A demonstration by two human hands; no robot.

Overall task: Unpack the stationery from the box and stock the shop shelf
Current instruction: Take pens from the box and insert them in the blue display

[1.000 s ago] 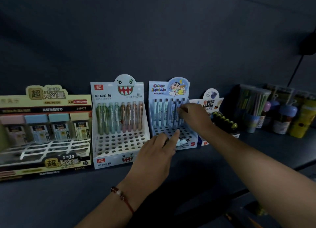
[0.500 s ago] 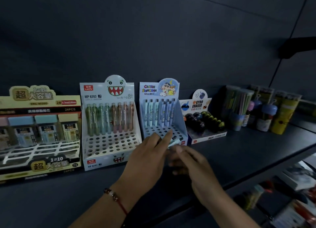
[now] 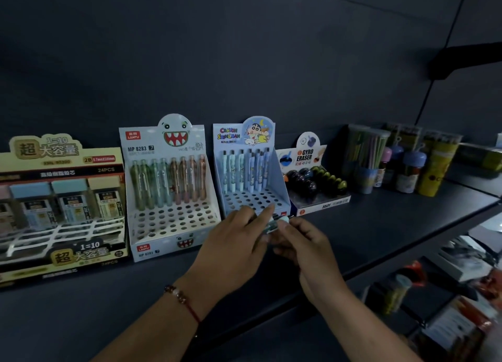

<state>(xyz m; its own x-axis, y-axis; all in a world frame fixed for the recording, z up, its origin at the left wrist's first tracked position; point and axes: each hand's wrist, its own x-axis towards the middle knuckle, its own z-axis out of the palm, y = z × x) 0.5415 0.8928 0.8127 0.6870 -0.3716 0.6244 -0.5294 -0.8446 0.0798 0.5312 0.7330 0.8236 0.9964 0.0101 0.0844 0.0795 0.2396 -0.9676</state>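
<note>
A blue cartoon pen display box [image 3: 279, 177] stands on the dark shelf [image 3: 380, 225], with one back row of pale blue pens [image 3: 244, 168] upright in its holes. Just in front of that box my left hand [image 3: 233, 250] holds a small bunch of the same pens [image 3: 275, 223], their ends poking out past the fingers. My right hand [image 3: 304, 244] meets it from the right and pinches one of those pens.
Left of the blue box stand a white monster-face pen display [image 3: 168, 193] and a yellow pencil-lead display [image 3: 62, 204]. To its right are a gyro eraser box [image 3: 312, 177] and several tubes and cups [image 3: 394, 160]. Lower shelves with goods [image 3: 448, 307] show at bottom right.
My right hand left the pens standing in the blue box and came down to the bunch in my left hand. The view has shifted a little to the right.
</note>
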